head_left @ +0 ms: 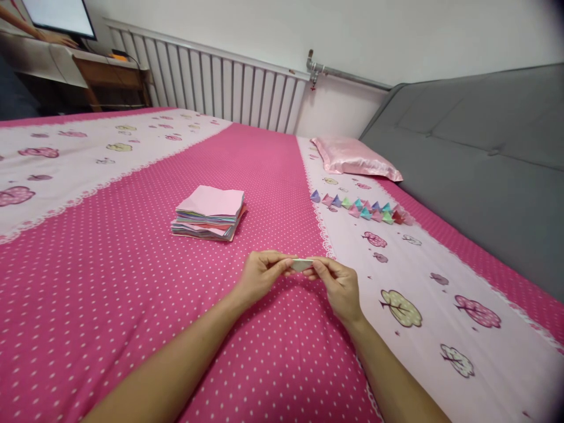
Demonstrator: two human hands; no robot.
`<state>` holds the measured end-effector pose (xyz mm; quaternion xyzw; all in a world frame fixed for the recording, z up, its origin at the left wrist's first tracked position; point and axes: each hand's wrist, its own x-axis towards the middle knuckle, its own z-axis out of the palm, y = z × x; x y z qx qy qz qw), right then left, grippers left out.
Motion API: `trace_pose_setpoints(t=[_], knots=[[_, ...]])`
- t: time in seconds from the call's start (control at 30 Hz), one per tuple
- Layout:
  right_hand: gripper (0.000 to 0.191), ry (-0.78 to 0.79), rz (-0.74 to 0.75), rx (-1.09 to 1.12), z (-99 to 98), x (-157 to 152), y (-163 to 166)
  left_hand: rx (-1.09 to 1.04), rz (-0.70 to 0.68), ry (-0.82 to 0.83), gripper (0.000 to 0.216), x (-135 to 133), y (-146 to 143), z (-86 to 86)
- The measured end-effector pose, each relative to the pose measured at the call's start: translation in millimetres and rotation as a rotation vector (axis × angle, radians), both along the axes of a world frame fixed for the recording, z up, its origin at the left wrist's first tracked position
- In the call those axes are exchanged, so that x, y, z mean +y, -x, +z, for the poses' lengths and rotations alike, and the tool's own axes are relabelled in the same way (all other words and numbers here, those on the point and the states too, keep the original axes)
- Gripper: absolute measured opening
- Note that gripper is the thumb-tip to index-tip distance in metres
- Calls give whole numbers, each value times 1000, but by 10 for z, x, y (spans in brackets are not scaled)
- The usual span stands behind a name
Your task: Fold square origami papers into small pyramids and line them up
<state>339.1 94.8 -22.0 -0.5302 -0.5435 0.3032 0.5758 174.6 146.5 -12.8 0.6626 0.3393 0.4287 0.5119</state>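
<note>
Between my two hands is a small pale folded piece of paper (302, 265), held just above the pink dotted bedspread (273, 170). My left hand (264, 271) pinches its left end with thumb and fingers. At the right end, my right hand (338, 283) grips it the same way. The fingers cover both ends, so only the middle of the paper shows. Beyond my left hand lies a stack of coloured paper sheets (210, 202), a pink one on top. Several small folded paper pieces (365, 214) in mixed colours stand in rows past my right hand.
A shiny pink pillow (355, 157) rests near the grey headboard (476, 129). Along the wall runs a white radiator (211, 79) with a pipe (352, 76). Far left, another person's hand (57, 40) is on a desk beside a monitor (61, 16).
</note>
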Motion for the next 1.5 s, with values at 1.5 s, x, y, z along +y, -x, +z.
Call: trace_pose_setpoints(t=[1.5], knots=[[25,18,149,146,-91,-51,201,-288,-82,257,39,-43,-53,-85]])
